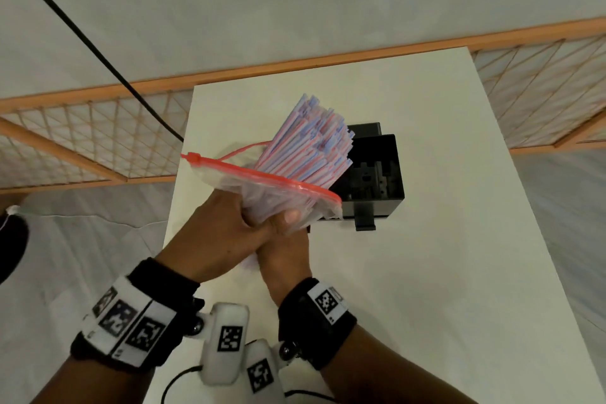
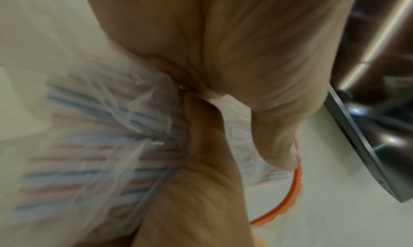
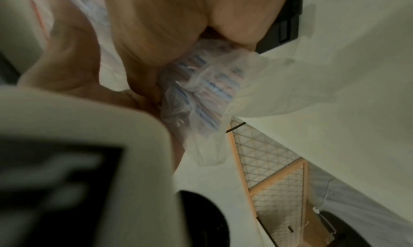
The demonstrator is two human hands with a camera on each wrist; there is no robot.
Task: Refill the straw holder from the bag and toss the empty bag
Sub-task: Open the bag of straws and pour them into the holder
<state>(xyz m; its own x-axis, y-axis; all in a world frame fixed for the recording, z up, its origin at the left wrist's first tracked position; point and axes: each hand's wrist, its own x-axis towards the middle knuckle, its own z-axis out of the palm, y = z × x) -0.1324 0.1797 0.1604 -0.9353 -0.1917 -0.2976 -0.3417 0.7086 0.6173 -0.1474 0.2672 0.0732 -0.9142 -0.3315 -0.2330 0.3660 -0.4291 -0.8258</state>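
A clear zip bag (image 1: pixel 262 188) with a red zip rim is held tilted over the white table (image 1: pixel 442 256). Red, white and blue striped straws (image 1: pixel 311 147) stick out of its open mouth, pointing up and right over the black straw holder (image 1: pixel 377 174), which stands with its top open. My left hand (image 1: pixel 249 226) grips the bunched bag around the straws, thumb on top. My right hand (image 1: pixel 285 256) sits under the left one and grips the bag's lower end (image 3: pixel 201 95). In the left wrist view the bag (image 2: pixel 89 144) is blurred, with the holder (image 2: pixel 366 144) close by.
The table is narrow, with its left edge just left of my hands. A wooden lattice screen (image 1: pixel 82 141) runs behind and beside it. A black cable (image 1: pixel 98 49) hangs down to the table's far left corner. White cloth covers the surroundings.
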